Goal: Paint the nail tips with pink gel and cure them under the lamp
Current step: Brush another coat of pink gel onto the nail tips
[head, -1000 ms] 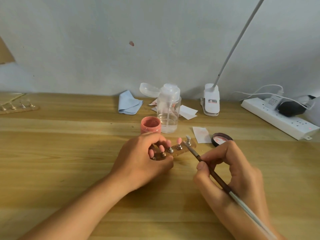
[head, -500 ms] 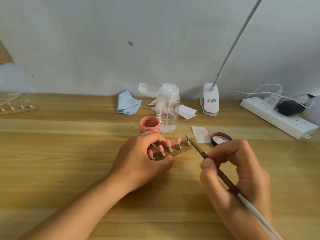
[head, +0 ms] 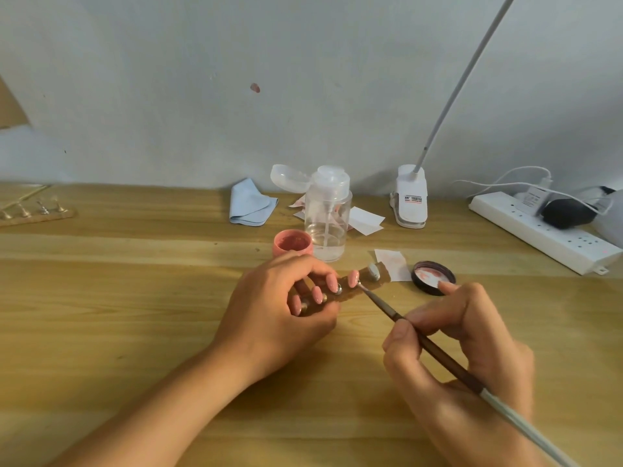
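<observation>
My left hand (head: 269,311) grips the near end of a brown wooden nail-tip holder (head: 369,284) lying on the table. Several pink-painted tips (head: 352,278) stand on it, and one pale unpainted tip (head: 373,271) sits at its far end. My right hand (head: 462,345) pinches a thin brush (head: 418,338) with a dark handle; the bristle end touches the base of the pink tip nearest the unpainted one. The open pink gel pot (head: 292,243) stands just behind my left hand. Its dark lid (head: 433,276), smeared with pink, lies to the right.
A clear pump bottle (head: 326,217) stands behind the pot, with a blue cloth (head: 251,207) and paper wipes (head: 392,261) nearby. The clip lamp base (head: 411,200) sits at the back, a white power strip (head: 546,235) at right. Another tip holder (head: 33,214) lies far left.
The holder has turned so its far end points further right. My right hand has brought the brush tip from beside the end tip down to the neighbouring pink tip.
</observation>
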